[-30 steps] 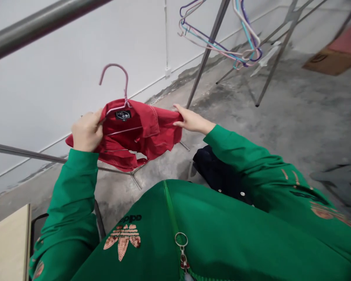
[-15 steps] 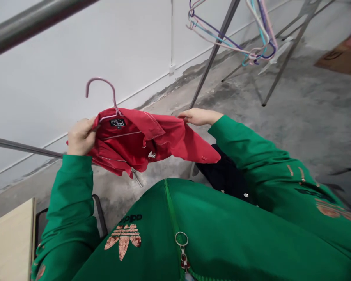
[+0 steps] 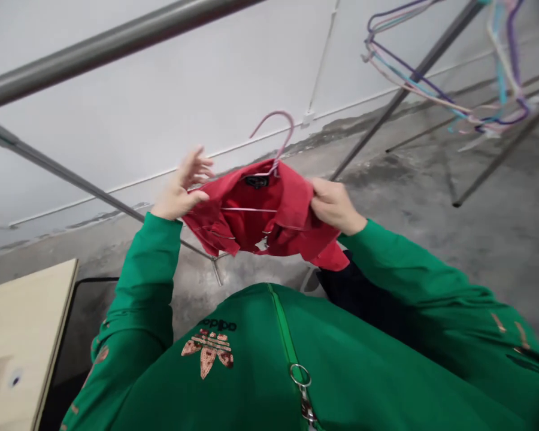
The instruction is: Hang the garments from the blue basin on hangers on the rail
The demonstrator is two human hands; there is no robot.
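Observation:
A red collared shirt [image 3: 296,197] hangs on a pink wire hanger [image 3: 291,129] in front of my body. The hanger's hook rises free above the collar, and its lower bar shows inside the neck opening. My right hand [image 3: 335,203] is closed on the shirt's shoulder at the right. At the left shoulder my left hand [image 3: 182,188] has its fingers spread and raised, with the thumb close against the cloth. Dark cloth [image 3: 359,293] shows below the shirt's right sleeve, partly behind my right arm.
A grey metal rail [image 3: 117,45] crosses above at the upper left, with a slanting leg [image 3: 72,170] below it. Several coloured hangers [image 3: 431,90] hang at the upper right. A pale wooden board [image 3: 22,335] lies at the lower left, beside a black-framed item [image 3: 72,353].
My left hand has let go of the shirt's shoulder and opened. The shirt and hanger have shifted right in view, and my right hand now grips closer to the collar.

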